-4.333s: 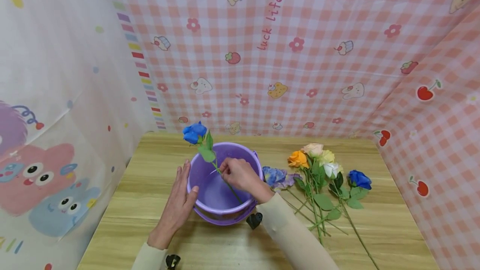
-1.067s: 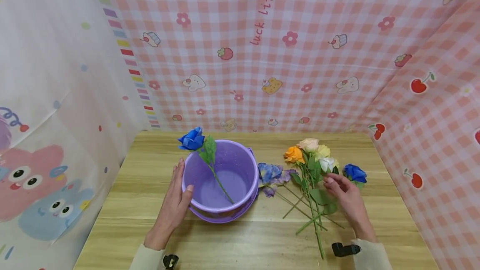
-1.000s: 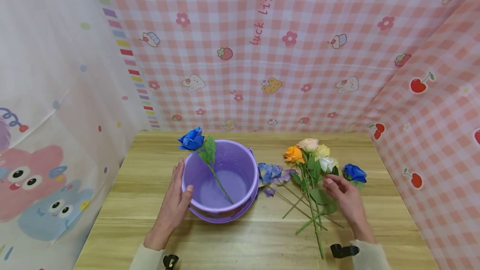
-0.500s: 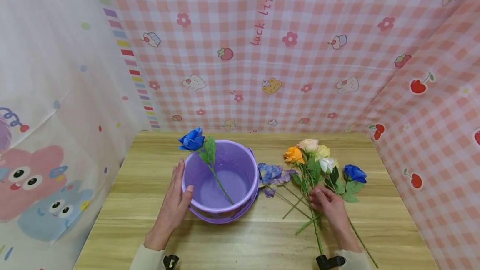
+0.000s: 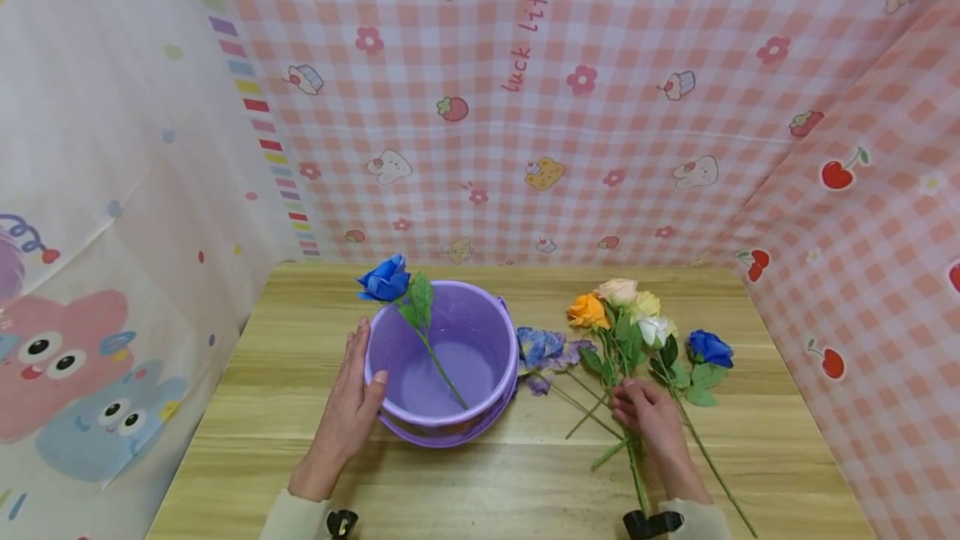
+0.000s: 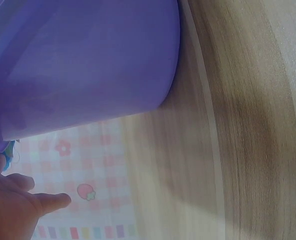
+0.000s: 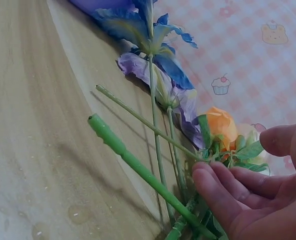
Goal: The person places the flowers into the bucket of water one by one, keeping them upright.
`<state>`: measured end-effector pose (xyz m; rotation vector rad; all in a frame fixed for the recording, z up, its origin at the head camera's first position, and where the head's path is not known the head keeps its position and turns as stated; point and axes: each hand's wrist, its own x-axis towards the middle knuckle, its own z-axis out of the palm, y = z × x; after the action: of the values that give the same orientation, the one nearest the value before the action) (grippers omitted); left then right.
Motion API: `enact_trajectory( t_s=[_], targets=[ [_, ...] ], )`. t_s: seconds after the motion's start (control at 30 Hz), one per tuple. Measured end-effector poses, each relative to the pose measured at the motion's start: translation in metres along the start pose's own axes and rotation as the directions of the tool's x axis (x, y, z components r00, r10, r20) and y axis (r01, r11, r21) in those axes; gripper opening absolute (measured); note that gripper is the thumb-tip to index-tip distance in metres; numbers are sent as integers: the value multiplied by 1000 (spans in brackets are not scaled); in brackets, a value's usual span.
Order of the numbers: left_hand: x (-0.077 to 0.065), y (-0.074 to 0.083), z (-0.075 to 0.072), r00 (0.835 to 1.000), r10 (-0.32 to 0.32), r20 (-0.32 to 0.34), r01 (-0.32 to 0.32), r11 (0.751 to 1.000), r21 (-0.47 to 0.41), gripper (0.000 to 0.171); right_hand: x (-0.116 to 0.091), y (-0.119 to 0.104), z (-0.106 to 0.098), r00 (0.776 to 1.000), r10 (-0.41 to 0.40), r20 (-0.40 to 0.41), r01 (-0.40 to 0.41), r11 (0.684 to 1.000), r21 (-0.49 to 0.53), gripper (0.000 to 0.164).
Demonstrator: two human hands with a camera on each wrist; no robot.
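Note:
My left hand (image 5: pixel 348 407) rests against the left side of a purple bucket (image 5: pixel 441 422), thumb over the rim and fingers straight along the outside. A blue artificial rose (image 5: pixel 385 278) leans in the bucket, its bloom past the left rim. My right hand (image 5: pixel 652 415) is at the stems of a flower bunch; in the right wrist view its thumb (image 7: pixel 280 141) stands apart from the fingers, which touch the stems. Above it lie an orange rose (image 5: pixel 588 311), a peach rose (image 5: pixel 618 290), a yellow rose (image 5: pixel 645 304) and a white rose (image 5: pixel 655 330).
Blue-purple irises (image 5: pixel 542 347) lie between bucket and bunch, stems crossing the bunch. Another blue rose (image 5: pixel 709 347) lies at the right, its long stem toward the front edge. Wooden tabletop (image 5: pixel 480 490) meets checked cloth (image 5: pixel 487 215) behind and at the right.
My right hand has let go of the blue rose's stem in the bucket and moved right to the flowers, then left and nearer among the stems. The left hand stays at the bucket.

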<state>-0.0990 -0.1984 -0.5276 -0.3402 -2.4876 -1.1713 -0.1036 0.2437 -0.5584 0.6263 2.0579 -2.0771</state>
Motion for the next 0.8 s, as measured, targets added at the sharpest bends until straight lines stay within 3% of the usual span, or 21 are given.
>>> enact_trajectory(
  t_s=[0.13,0.3,0.47,0.63,0.8],
  targets=[
    [0,0,0,1000,-5,4,5,1000,-4,69,1,-2,1,1000,16,-6,-16,999,-30,54],
    [-1,0,-1,1000,1,1,-1,1000,-6,69,4,-2,1,999,39,-2,-39,999,10,57],
    [-1,0,-1,1000,3,2,-3,1000,-4,69,6,1,3,999,45,27,-48,989,143,58],
    [-1,0,-1,1000,3,4,-3,1000,-4,69,7,3,7,997,62,43,-73,949,306,59],
    [0,-1,0,1000,16,-3,-16,1000,-3,69,9,2,8,997,69,33,-76,926,369,56]
  ],
)
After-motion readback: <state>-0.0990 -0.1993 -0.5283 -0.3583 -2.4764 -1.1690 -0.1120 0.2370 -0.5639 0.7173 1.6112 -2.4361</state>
